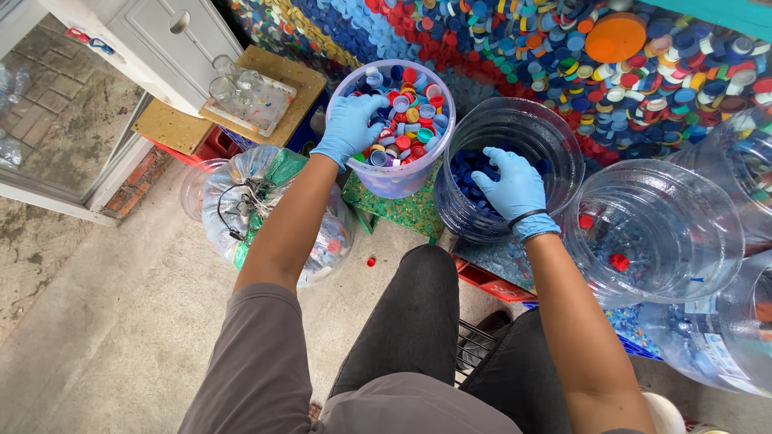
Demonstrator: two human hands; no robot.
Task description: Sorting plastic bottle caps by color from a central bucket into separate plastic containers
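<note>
Left hand (351,124), blue-gloved, rests curled over mixed-colour bottle caps (412,112) in a translucent bucket (402,178); whether it grips one, I cannot tell. Right hand (510,186), fingers spread and holding nothing visible, reaches into a clear jar (555,145) of blue caps (466,170). Caps look light, rigid, slippery under gloves; best pinched at the rim. The neighbouring clear jug (683,209) holds a few red caps (619,261).
</note>
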